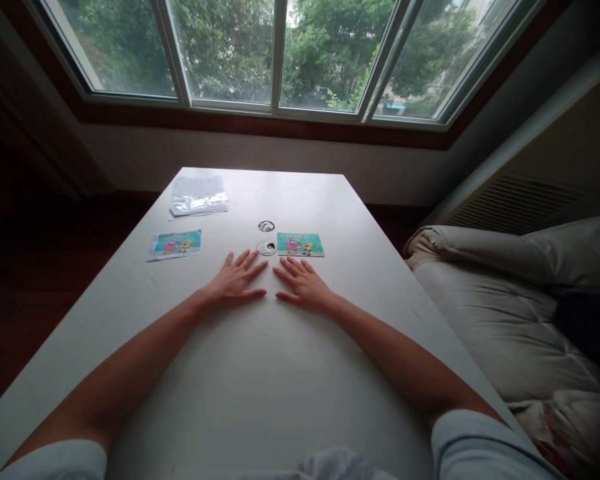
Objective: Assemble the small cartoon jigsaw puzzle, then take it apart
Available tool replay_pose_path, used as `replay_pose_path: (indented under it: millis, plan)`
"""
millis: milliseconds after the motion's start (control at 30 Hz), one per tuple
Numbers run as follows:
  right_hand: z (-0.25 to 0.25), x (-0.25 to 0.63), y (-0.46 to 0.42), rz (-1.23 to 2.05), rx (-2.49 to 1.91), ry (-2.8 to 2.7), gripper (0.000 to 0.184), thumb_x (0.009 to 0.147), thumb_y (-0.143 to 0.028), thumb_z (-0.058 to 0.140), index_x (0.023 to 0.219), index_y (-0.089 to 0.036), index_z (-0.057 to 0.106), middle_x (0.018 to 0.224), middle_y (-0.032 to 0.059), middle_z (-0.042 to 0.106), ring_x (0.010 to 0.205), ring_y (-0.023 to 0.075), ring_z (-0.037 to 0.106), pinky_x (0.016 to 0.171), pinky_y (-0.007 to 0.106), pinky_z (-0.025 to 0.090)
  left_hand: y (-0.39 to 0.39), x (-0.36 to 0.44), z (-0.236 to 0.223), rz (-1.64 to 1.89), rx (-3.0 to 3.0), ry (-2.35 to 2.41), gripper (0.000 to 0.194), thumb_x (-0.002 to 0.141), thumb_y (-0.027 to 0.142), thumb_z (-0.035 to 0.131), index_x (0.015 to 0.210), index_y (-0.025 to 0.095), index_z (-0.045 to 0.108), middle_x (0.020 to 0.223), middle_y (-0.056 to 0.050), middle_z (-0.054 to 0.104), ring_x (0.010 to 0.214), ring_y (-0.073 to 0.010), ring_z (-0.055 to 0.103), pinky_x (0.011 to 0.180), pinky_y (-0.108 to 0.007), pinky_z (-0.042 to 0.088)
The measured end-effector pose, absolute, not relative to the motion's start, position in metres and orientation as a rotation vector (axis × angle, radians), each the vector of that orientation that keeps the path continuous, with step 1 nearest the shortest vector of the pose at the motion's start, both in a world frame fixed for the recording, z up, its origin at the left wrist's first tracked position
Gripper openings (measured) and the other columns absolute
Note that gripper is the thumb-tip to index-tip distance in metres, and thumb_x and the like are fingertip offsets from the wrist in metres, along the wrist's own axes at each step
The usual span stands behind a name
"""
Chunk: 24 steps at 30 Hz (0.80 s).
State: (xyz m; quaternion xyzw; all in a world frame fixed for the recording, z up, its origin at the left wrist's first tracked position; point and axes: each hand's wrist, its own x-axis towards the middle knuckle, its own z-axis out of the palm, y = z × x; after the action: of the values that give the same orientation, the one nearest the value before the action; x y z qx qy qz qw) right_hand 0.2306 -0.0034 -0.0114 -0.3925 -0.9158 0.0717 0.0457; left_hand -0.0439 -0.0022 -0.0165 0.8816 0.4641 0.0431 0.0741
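My left hand [237, 277] lies flat on the white table [260, 373], fingers spread, holding nothing. Opposite it my right hand [303, 283] rests palm down, also with fingers apart. Just beyond my right fingertips is a rectangular picture [301, 245] with cartoon figures on teal, its surface lined like a jigsaw puzzle. Past my left fingertips sits a round silvery disc [267, 248] with a dark spot, and a second round disc [266, 226] lies behind it. Farther left, a paper sheet [175, 245] carries a similar cartoon picture.
A clear plastic sleeve with papers [199, 195] lies at the table's far left corner. Beyond the table is a wall with a wide window [275, 57]. A beige padded seat [500, 320] stands along the right side.
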Motion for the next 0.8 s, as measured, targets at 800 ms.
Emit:
replay_pose_path:
  millis: [800]
  plan:
    - [-0.018, 0.235, -0.001, 0.204, -1.272, -2.761, 0.082, 0.096, -0.074, 0.031, 0.162, -0.026, 0.024, 0.170, 0.0101, 0.012, 0.157, 0.0308, 0.009, 0.126, 0.054, 0.011, -0.004, -0.022, -0.012, 0.118, 2.599, 1.475, 0.085, 0.092, 0.079, 0.035, 0.162, 0.033, 0.022, 0.171, -0.011, 0.007, 0.157, -0.0381, 0.007, 0.120, -0.068, 0.007]
